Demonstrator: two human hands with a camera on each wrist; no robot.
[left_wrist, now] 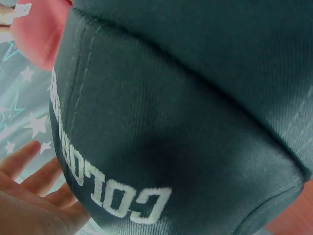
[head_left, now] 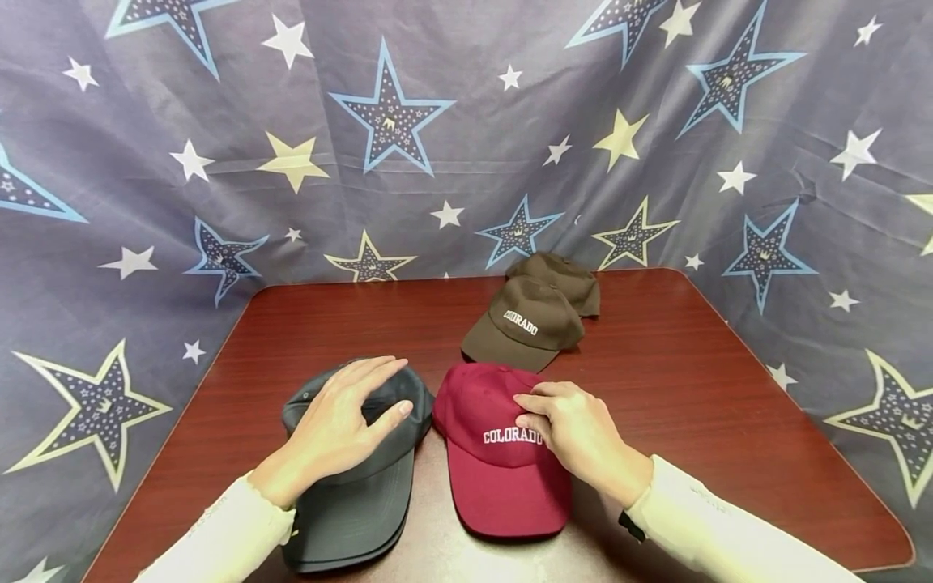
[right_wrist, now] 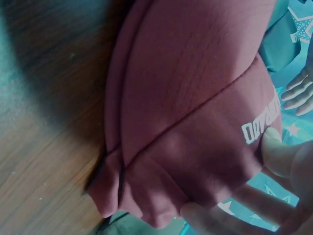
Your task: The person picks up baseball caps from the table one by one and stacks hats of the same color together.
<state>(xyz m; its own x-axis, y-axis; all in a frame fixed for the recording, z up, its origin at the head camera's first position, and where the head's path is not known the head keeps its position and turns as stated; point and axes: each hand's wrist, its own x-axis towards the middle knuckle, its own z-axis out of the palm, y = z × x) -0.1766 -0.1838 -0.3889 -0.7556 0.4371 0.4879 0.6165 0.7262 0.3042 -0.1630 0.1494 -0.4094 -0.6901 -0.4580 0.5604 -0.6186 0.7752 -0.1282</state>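
Red cap, crown in R grip, beside dk. cap

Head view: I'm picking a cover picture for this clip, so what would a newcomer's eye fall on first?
Probably the bright red cap at the front centre of the table, with white COLORADO lettering and the right grip at its crown. Next, perhaps, the large outlined stars across the grey backdrop behind the table. The dark cap left of the red one and the brown caps farther back look more muted.
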